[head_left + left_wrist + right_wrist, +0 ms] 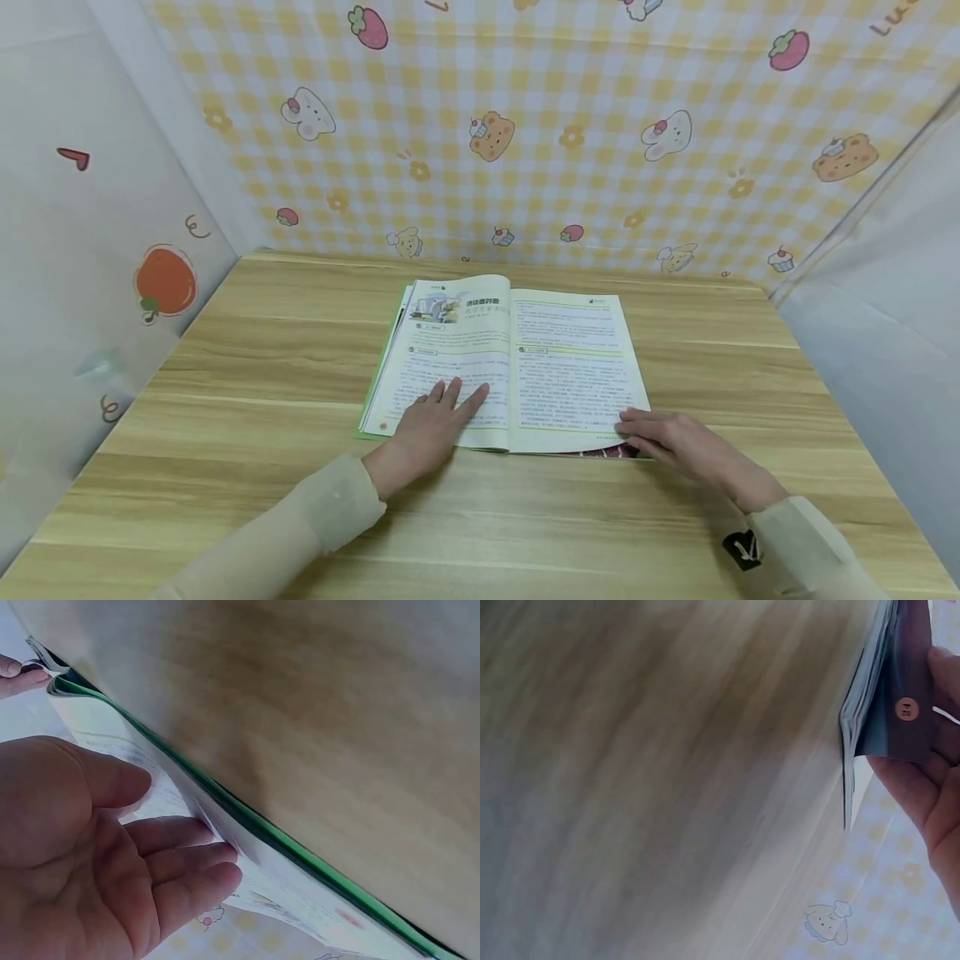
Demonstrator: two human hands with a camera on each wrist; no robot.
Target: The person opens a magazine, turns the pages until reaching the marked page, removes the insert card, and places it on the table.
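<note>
An open magazine (450, 367) lies on the wooden table, with printed text on both pages and a green cover edge (247, 814) showing along its side. My left hand (429, 425) rests with its fingers spread on the lower part of the left page. At the lower right corner, my right hand (678, 440) pinches the right page (577, 367) between thumb and fingers, and that corner is lifted. In the right wrist view the lifted page's dark underside (904, 739) shows an orange page-number dot. Beneath it in the head view, a strip of dark picture (611, 451) peeks out.
The wooden table (247, 358) runs back to a yellow checked cloth wall (570, 175) with cartoon animals. Pale side walls (67, 275) stand at left and right. Light long sleeves (341, 504) cover both forearms, and a black patch (742, 550) sits by the right cuff.
</note>
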